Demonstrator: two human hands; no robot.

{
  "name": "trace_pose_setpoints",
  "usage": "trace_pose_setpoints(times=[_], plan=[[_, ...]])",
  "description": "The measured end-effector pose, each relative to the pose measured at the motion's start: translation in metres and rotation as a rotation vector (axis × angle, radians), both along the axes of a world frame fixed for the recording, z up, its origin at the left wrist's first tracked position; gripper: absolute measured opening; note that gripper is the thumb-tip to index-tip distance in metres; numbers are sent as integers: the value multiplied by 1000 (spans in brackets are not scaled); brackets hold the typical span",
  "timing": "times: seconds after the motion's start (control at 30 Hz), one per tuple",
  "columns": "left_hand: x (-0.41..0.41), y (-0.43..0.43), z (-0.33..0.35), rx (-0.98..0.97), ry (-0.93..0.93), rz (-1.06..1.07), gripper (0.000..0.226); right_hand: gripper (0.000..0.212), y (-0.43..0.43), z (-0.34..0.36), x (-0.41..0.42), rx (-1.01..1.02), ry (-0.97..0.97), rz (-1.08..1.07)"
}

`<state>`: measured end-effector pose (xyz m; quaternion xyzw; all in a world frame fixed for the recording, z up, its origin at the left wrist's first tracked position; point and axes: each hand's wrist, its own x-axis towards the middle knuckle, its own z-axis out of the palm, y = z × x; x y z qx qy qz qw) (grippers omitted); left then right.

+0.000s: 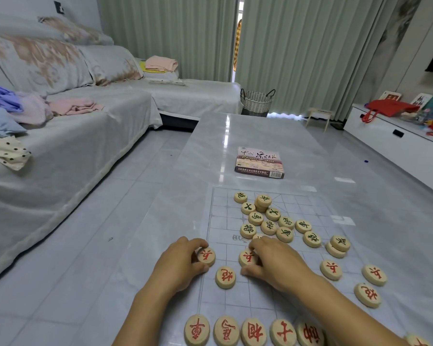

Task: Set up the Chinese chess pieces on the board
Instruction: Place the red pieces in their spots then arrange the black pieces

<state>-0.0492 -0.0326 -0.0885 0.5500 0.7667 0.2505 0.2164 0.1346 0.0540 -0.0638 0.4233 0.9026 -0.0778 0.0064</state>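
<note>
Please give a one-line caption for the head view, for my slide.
The left hand and right hand each pinch a red piece on the board; green pieces lie clustered beyond.

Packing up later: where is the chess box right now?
Head view, near centre: the box lies flat on the table beyond the far edge of the board, apart from the pieces.

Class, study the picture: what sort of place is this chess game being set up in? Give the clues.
Most likely a home living room: a covered sofa strewn with clothes, floor-length green curtains, and a low white cabinet along the right side. The board lies on a glossy coffee table.
</note>
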Motion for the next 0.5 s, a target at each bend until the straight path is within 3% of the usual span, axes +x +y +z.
trace_pose_setpoints(times=[0.5], plan=[[-1,2,-1,0,-14,9,44,47,-2,-5,2,-84,101,-67]])
